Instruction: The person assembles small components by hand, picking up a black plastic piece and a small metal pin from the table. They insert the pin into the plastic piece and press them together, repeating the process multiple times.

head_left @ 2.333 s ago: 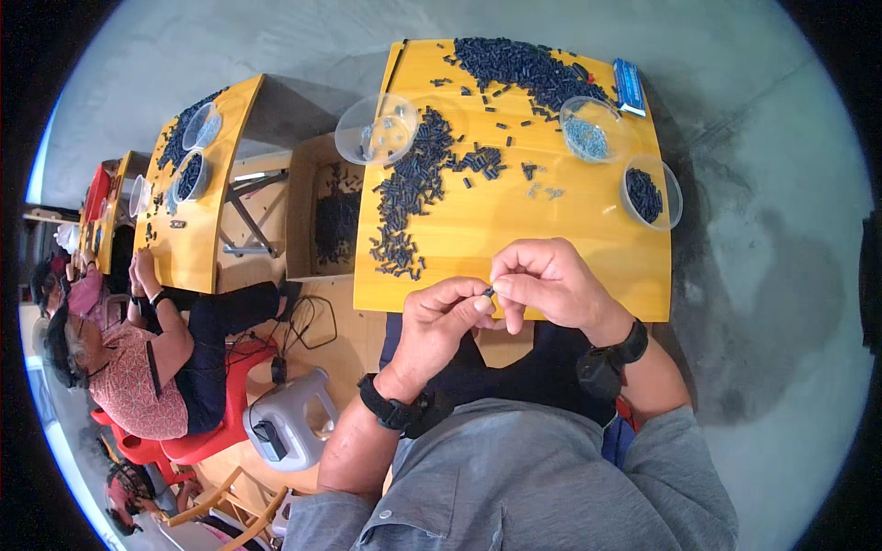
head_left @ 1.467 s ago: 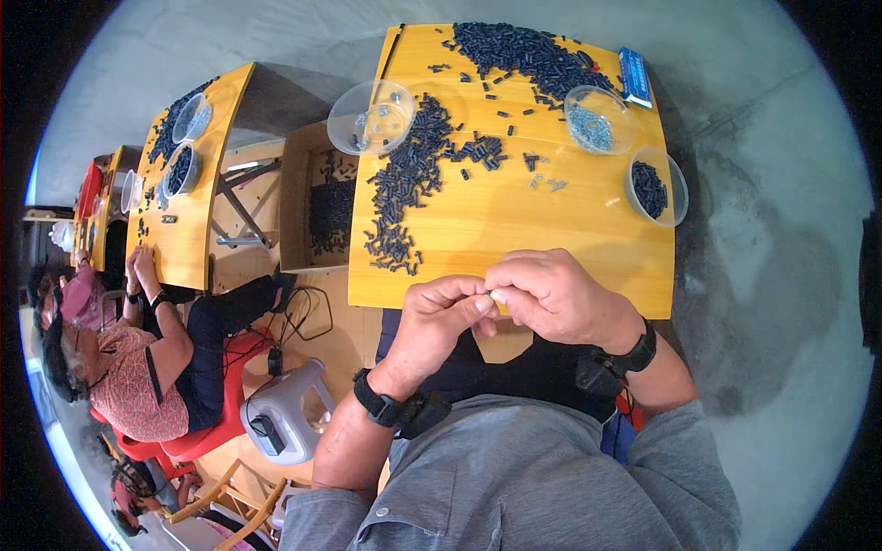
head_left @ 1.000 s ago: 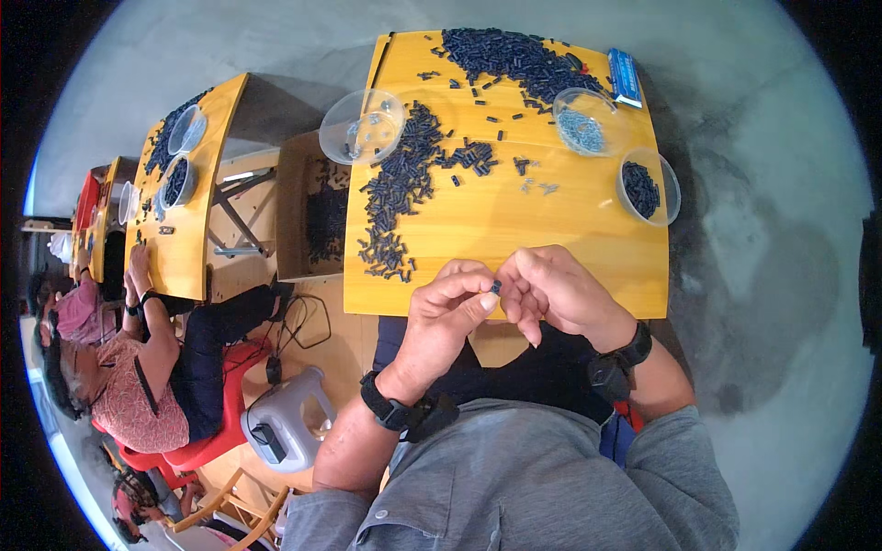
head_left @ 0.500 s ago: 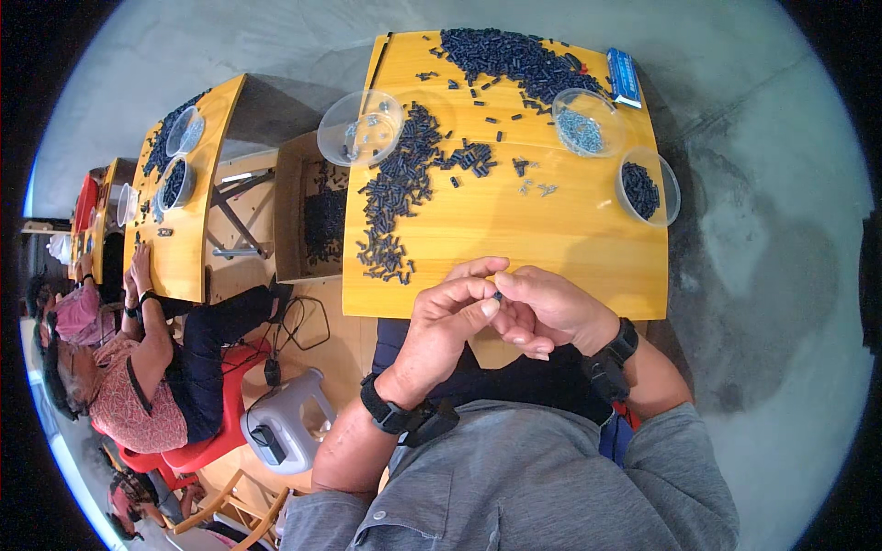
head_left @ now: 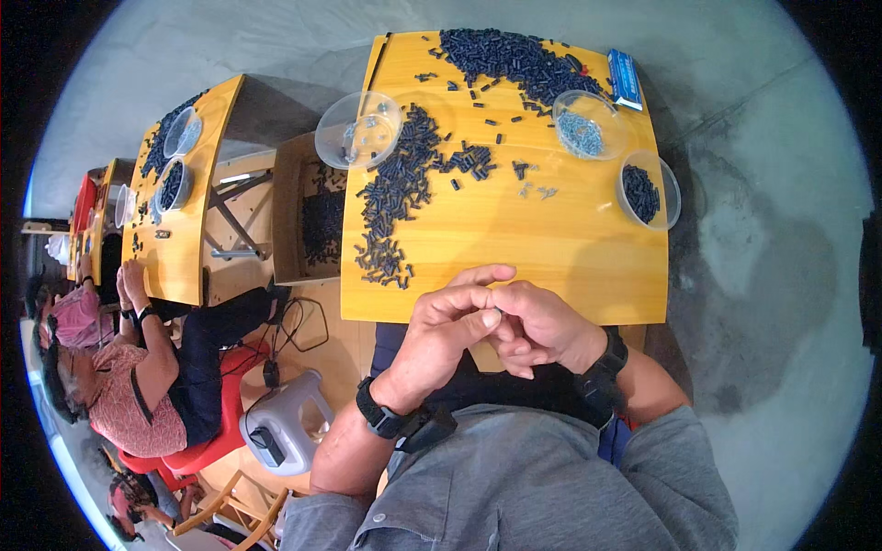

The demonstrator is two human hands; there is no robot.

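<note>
Near the front edge of the yellow wooden table (head_left: 570, 241), a small dark piece (head_left: 499, 311) is pinched in the narrow grip of the bare left hand (head_left: 447, 321). A second ago it was exposed; now it is mostly covered — its shape hard to make out — by the bare right hand (head_left: 551, 321), whose grip cannot be told.

At your counter (head_left: 514, 230), you have two hands (head_left: 448, 332), two black wrist straps (head_left: 377, 413), three clear plastic bowls (head_left: 334, 130), one blue box (head_left: 625, 80) and uncountably many small black pieces (head_left: 501, 57).
</note>
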